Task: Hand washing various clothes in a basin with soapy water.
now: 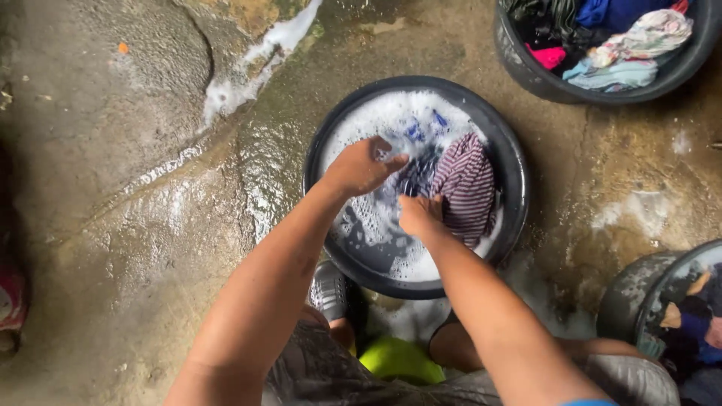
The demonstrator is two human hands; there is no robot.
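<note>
A black round basin [511,188] full of soapy foam sits on wet ground in front of me. In it lies a striped maroon and white cloth [466,184] beside a blue patterned cloth [414,177]. My left hand [361,165] is closed on the blue cloth near the basin's middle. My right hand [418,216] grips the same bunched cloth just below, at the edge of the striped piece. Both forearms reach in from the bottom of the view.
A dark tub [541,79] piled with mixed clothes stands at the top right. Another basin [647,301] with dark clothes is at the right edge. Foam streaks run across the wet stone ground [150,188]. A yellow-green object [398,359] lies between my knees.
</note>
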